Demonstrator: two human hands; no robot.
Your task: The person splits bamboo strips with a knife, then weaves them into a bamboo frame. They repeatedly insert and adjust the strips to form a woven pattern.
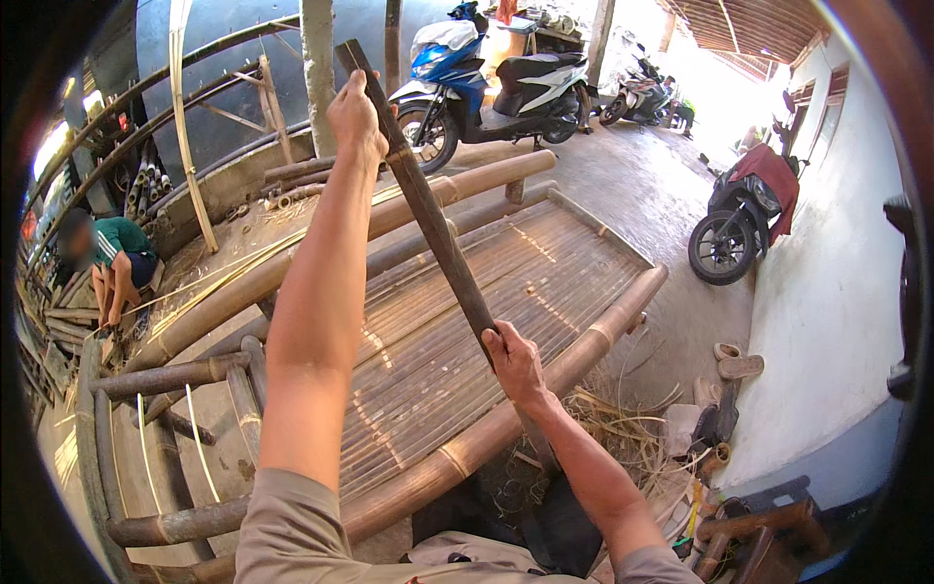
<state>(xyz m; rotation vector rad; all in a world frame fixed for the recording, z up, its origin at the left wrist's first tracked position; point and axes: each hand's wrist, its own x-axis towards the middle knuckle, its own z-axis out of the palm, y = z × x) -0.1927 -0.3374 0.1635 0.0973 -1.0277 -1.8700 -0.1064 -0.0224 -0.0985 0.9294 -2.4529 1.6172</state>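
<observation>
Both hands (518,364) wrapped around slat (436,229) | long, narrow, dark brown, straight, tilted

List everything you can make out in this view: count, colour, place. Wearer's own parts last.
Dark slat: 1, dark brown, slanting across centre, in both hands
Bamboo bench: 1, brown, centre
Bamboo rail frame: 1, brown, lower left
Blue scooter: 1, blue and white, top centre
Far scooter: 1, colours unclear, top right of centre
Draped scooter: 1, dark, red cloth over it, right
Co-worker: 1, green top, far left
Shavings: uncountable, straw-coloured, right of bench
Footwear: several, pale and dark, by the white wall
Sleeves: 2, grey-brown, bottom
Left hand: 1, bare, slat's upper end
Right hand: 1, bare, lower on slat
</observation>
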